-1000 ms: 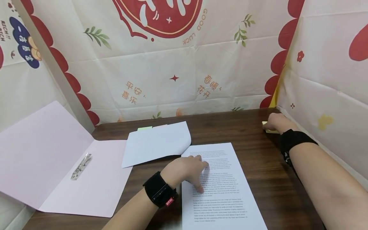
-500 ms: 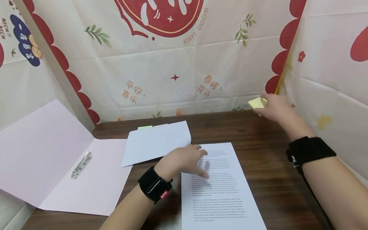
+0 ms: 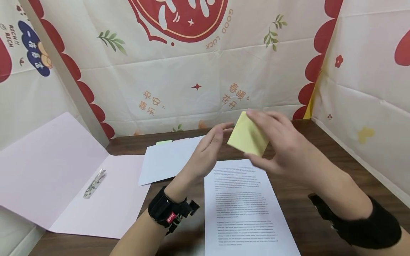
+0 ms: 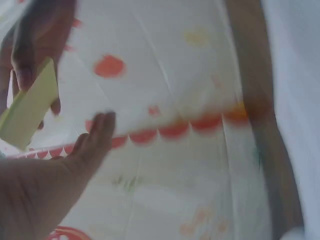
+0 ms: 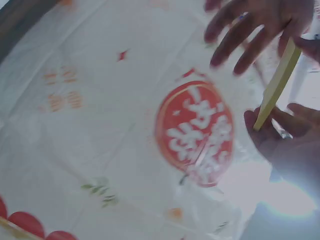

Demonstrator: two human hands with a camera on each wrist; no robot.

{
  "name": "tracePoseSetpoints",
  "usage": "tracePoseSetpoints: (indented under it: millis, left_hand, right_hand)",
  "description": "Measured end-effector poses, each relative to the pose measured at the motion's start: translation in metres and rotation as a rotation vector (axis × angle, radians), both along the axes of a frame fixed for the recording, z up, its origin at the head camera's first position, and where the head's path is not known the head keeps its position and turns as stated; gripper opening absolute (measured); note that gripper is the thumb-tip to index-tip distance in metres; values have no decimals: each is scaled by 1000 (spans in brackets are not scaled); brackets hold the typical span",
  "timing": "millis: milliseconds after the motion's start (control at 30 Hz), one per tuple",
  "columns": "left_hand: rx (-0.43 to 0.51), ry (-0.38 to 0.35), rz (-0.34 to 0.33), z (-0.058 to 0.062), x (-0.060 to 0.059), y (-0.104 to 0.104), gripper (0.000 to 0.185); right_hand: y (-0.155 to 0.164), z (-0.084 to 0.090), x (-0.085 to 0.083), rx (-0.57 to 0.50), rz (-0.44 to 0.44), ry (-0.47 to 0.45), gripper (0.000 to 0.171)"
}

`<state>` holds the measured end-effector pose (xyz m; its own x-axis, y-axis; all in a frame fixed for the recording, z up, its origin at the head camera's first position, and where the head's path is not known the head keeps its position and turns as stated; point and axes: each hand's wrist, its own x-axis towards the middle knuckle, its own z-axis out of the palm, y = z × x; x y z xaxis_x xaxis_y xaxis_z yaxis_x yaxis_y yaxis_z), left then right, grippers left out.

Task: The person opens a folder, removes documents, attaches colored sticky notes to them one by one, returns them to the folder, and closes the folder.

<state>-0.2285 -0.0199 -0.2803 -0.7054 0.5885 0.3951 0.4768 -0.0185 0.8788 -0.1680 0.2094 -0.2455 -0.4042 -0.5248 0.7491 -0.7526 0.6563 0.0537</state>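
A pad of yellow sticky notes (image 3: 246, 137) is held up in the air by my right hand (image 3: 289, 151), gripped at its edges between thumb and fingers. Its thickness shows edge-on as a yellow block (image 5: 277, 85) in the right wrist view. Facing it, my left hand (image 3: 205, 153) is raised with fingers extended, close to the pad's left side and holding nothing. Below both hands lies a stack of printed paper (image 3: 240, 206). White paper (image 3: 169, 160) turned back to the left overlaps the folder, with a green tab (image 3: 164, 142) along its far edge.
On the left an open pale pink folder (image 3: 125, 192) lies with its cover raised against the side wall. A metal clip (image 3: 95, 183) sits near its fold. Printed cloth walls (image 3: 179, 74) enclose the dark wooden table (image 3: 307, 142) at the back and sides.
My right hand has picked up the sticky notes at the far right and brought them to the middle. My left hand has lifted off the printed paper and turned toward the pad.
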Motion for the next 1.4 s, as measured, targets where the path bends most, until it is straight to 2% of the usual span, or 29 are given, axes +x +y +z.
tracePoseSetpoints:
  millis: [33,133,233,300,500,633,767,900,967,1067,1167,1233,1300,1400]
  left_hand:
    - [71,-96,-79,1,3,1,61]
    - [212,-351,-284,4,13,3,74]
    - [254,-468,-413,6,24,3,83]
    - [265,-483,-475,7,29,4,83]
    - [295,-422,-529,8,35,5,82]
    - [318,-421,-558,8,36,6,76]
    - [350,-392,-523,8,36,8,74]
    - [377,-300,-474,5,36,10,71]
    - [405,-257,-443,4,36,11,67]
    - [473,-204,-415,1,34,10,55]
    - [550,-167,-415,0,30,11,44]
    - [575,-144,-417,-1,26,10,45]
    - [590,-137,-412,-1,21,9,44]
    - [572,-161,-400,-3,16,4,31]
  right_hand:
    - [-4,1,6,7,34,1,100]
    - [-14,2,21,13,132,-3,84]
    - [-21,2,31,19,190,-12,72]
    - [-22,2,36,32,188,-8,71]
    - [-20,2,42,85,121,-97,74]
    - [-18,3,43,83,121,-112,76]
    - [-17,4,42,68,123,-100,74]
    - [-15,2,41,69,93,-90,71]
    - [-15,2,38,69,87,-36,68]
    - [-19,4,33,42,117,121,57]
    - [-22,5,27,-15,163,285,40]
    - [-23,5,25,-59,177,368,34]
    - [-23,4,22,-120,175,418,33]
    - [-19,1,20,-176,102,440,35]
